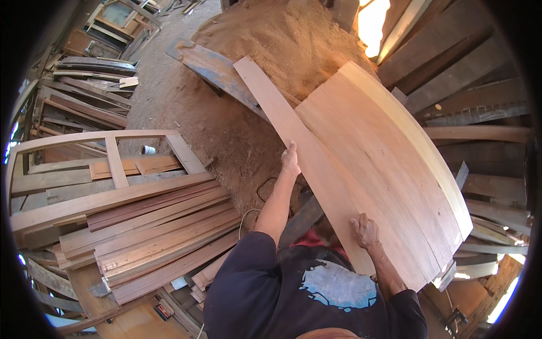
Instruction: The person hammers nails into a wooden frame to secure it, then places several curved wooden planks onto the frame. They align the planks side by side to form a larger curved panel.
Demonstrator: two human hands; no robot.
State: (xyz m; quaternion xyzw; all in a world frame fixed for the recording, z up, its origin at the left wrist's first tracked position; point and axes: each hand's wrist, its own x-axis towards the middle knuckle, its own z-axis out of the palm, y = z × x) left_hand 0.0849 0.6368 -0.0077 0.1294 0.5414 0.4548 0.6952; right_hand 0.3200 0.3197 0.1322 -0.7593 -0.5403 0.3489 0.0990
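A long, pale wooden plank (317, 150) lies slantwise in front of me, its far end sticking out past the boards beside it. Along its left edge, my left hand (291, 159) is closed on it, with part of the fingers hidden by the wood. Nearer my body, my right hand (365, 230) rests on the plank with curled fingers, by its right side. Against that side sits a broad panel of wide boards (375, 158), pale yellow along its far right edge. What supports the boards underneath is mostly hidden.
A large sawdust heap (271, 31) lies ahead, with a worn blue-grey beam (217, 76) before it. To my left are a wooden frame (116, 161) and stacked planks (164, 240). More timber (468, 107) leans at the right.
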